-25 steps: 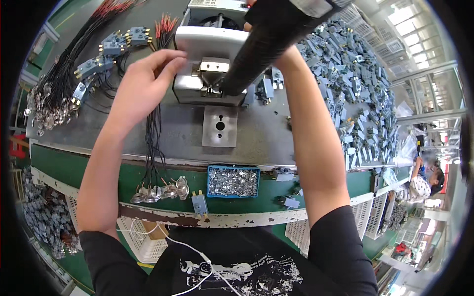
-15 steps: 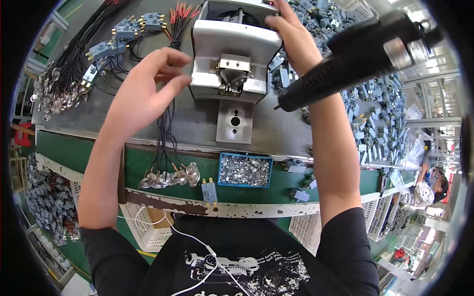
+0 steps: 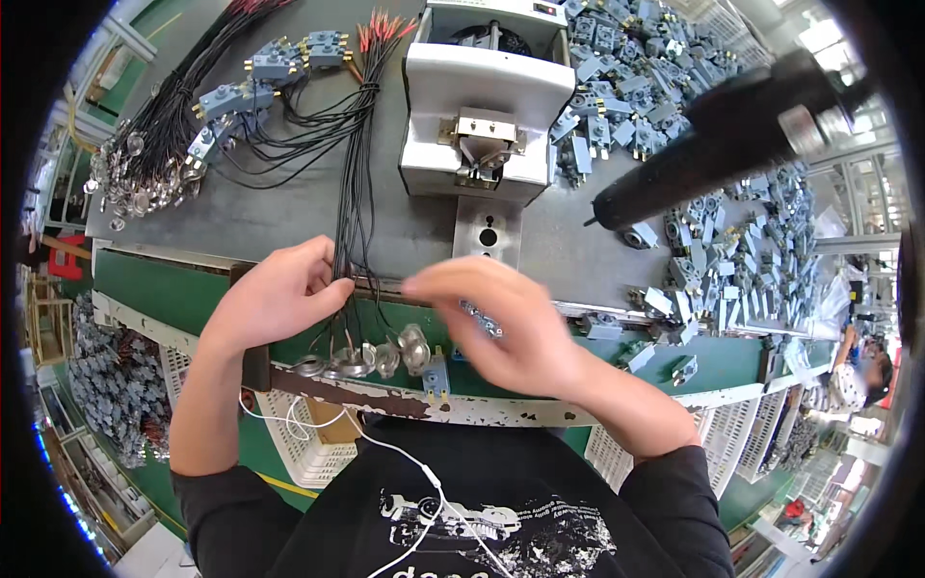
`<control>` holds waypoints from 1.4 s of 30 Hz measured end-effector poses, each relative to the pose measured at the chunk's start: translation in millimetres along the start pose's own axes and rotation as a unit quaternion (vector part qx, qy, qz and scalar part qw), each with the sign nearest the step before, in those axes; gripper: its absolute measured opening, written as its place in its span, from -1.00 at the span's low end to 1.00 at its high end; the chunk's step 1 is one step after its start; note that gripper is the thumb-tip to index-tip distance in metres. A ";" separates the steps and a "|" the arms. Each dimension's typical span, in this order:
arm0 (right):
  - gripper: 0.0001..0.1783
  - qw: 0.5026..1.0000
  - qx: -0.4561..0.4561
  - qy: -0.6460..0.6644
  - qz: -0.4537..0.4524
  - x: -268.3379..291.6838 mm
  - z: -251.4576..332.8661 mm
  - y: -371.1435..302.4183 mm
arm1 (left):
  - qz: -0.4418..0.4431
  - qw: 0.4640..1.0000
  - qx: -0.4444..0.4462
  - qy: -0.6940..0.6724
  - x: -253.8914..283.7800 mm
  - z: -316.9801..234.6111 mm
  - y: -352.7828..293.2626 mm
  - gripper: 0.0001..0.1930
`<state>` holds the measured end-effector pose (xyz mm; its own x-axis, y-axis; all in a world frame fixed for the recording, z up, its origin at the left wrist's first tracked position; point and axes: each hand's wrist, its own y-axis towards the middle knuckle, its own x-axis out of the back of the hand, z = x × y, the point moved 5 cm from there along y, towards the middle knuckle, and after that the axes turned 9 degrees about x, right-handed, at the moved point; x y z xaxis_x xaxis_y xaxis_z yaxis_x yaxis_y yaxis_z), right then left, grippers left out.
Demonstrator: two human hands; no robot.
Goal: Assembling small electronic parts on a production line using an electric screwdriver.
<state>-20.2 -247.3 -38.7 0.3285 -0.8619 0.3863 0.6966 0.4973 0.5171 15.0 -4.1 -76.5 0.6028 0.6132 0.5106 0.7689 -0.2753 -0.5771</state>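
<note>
A grey table (image 3: 231,217) with a green front ledge (image 3: 169,289) carries everything. Near its far edge stands a silver machine (image 3: 487,82), upright, its front toward the person. To the right of the machine spreads a wide heap of blue-grey switches (image 3: 737,231), many lying one on another. A black driver (image 3: 703,154) slants over the heap, right of the machine, its thin bit pointing down and leftward. Farther off to the machine's left lies a thick bunch of black wires (image 3: 183,67).

Closer on the machine's left runs a wire bundle (image 3: 358,173), with red tips level with the machine's top and lower ends coming over the ledge. The right hand (image 3: 511,323), blurred, is in front of the machine; its thumb and fingers look apart, with nothing seen between them. The left hand (image 3: 284,294) is in front and to the left of the machine, its thumb and fingertips at the bundle; whether they clamp the wires, one cannot tell.

A steel plate (image 3: 508,231) lies right before the machine. Nearer the person, a tray of small metal parts (image 3: 482,321) is mostly hidden under the right hand. A lone switch (image 3: 436,374) and the bundle's metal discs (image 3: 387,358) rest on the ledge, left of the machine's front.
</note>
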 end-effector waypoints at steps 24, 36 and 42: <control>-0.67 0.811 -0.452 0.359 0.093 -43.6 -52.8 -19.4 | -0.163 0.845 -0.324 0.392 -23.6 -59.2 -26.9 -0.82; -0.42 0.945 -0.086 0.222 -0.223 7.3 23.0 -10.1 | -0.219 0.836 -0.443 0.240 10.4 -90.2 -30.3 -0.74; -0.75 0.987 -0.104 -0.119 0.029 50.9 7.7 -6.4 | -0.097 0.874 -0.455 0.141 -14.5 -112.5 4.8 -0.81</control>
<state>-12.9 -293.6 -16.4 0.2300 -0.7718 0.5928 0.8043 0.4937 0.3307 34.0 -97.6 -15.0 0.3725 0.5416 0.7536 0.6360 -0.7404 0.2177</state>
